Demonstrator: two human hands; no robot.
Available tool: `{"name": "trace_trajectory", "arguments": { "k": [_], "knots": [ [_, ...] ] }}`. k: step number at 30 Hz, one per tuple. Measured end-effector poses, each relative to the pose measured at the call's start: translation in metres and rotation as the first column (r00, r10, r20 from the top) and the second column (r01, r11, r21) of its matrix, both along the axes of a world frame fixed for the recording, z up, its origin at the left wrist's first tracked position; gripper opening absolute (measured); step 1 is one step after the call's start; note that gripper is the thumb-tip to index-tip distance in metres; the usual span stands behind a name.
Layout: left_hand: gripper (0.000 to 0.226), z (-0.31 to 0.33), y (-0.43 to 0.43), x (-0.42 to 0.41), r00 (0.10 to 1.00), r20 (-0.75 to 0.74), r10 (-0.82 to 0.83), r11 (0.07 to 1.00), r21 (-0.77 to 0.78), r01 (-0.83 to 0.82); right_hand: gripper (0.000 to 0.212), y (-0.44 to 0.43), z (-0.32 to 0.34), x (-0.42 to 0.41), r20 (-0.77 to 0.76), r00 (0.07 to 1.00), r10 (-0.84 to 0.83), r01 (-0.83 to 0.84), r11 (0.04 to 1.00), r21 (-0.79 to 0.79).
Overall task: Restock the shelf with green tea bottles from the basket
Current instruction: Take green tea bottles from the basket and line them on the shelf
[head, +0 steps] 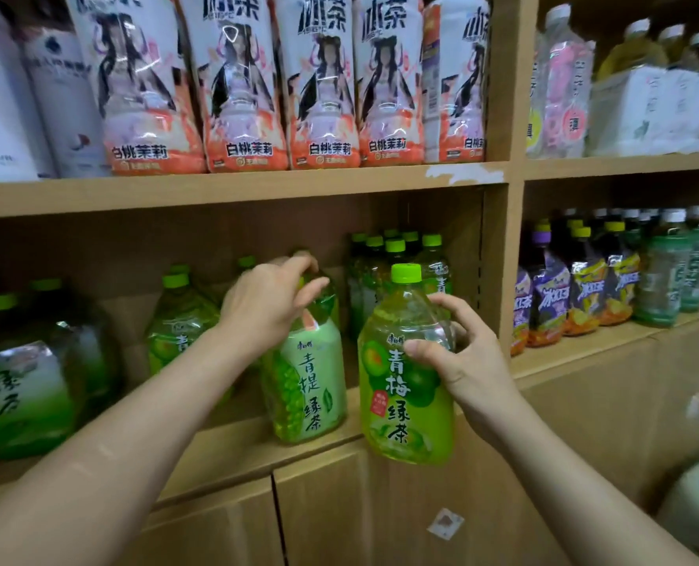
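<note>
My left hand (268, 304) grips the neck and shoulder of a pale-green grape green tea bottle (309, 386) that stands near the front edge of the wooden shelf (237, 447). My right hand (458, 357) holds a bright green plum green tea bottle (401, 402) by its upper body. This bottle is upright, in front of the shelf edge, with its base below shelf level. More green tea bottles (397, 259) stand at the back right of the same compartment, others (176, 320) at the left. The basket is out of view.
Large white and orange peach tea bottles (319, 83) fill the shelf above. A vertical wooden divider (499, 271) closes the compartment on the right; beyond it stand purple and yellow drinks (576, 288). Cabinet doors (339, 516) lie below the shelf.
</note>
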State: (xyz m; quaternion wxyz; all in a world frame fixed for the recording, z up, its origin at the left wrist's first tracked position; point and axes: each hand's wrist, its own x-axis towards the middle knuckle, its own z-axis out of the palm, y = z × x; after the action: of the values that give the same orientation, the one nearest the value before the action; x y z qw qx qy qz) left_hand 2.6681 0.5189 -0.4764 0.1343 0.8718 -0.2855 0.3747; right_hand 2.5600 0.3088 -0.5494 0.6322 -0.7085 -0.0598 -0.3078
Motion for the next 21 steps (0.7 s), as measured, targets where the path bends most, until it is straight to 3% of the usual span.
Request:
{"name": "trace_trajectory", "arguments": {
  "k": [3,6,8,12,16,21],
  "knots": [
    [0.057,-0.014,0.005,-0.002,0.982,-0.177,-0.064,0.990,-0.134,0.040,0.059,0.011,-0.006,0.020,-0.018,1.000,-0.001,0.001,1.000,-0.004],
    [0.093,-0.042,0.021,-0.016,0.902,-0.360,-0.238,0.926,-0.366,0.098,0.058,0.020,-0.010,0.035,-0.012,1.000,0.011,-0.011,0.999,-0.037],
    [0.111,-0.062,0.029,-0.024,0.877,-0.410,-0.252,0.919,-0.387,0.083,0.061,0.022,-0.012,0.043,-0.020,0.999,0.031,-0.032,0.998,-0.060],
    [0.110,-0.075,0.043,-0.018,0.916,-0.391,-0.090,0.944,-0.327,-0.047,0.069,0.029,-0.010,0.050,-0.132,0.986,0.104,-0.121,0.985,-0.125],
    [0.109,-0.068,0.059,-0.003,0.962,-0.189,0.198,0.971,-0.095,-0.219,0.075,0.046,-0.009,0.054,-0.169,0.985,0.017,-0.063,0.961,-0.271],
    [0.104,-0.078,0.069,0.002,0.965,-0.115,0.236,0.969,-0.052,-0.243,0.076,0.059,-0.014,0.067,-0.061,0.989,-0.132,0.095,0.905,-0.415]
  ]
}}
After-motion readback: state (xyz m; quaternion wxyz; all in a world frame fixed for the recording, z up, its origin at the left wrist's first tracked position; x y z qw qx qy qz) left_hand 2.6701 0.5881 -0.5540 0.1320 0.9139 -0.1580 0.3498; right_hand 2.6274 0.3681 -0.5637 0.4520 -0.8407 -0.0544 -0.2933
